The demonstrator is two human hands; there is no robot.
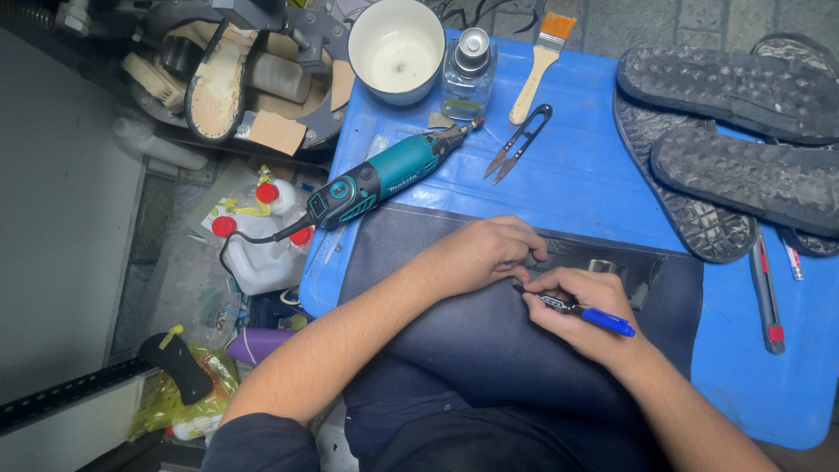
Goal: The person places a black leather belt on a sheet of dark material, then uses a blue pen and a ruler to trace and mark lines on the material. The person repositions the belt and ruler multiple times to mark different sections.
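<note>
Blue plastic covers the worktop (pixel 568 188), cluttered along its far edge and right side. From the head view, a dark sheet of material (pixel 472 336) lies spread over the near part of the worktop, running down toward the person's lap. The left hand (pixel 485 253) presses flat on the sheet with its fingers curled down onto it, close against the right hand. The right hand (pixel 581 315) is clamped around a blue pen (pixel 585 313), its tip touching the sheet just beside the left fingertips. A small dark cut piece (pixel 612 267) lies on the sheet just beyond the right hand.

Farther off, a teal rotary tool (pixel 384 175) rests at the left edge of the worktop, its cord trailing off the side. Thread snips (pixel 517 144) lie right of it, with a white bowl (pixel 398 52), a glass bottle (pixel 468 74) and a brush (pixel 542 61) at the far edge. Black shoe soles (pixel 743 131) are stacked at the right.
</note>
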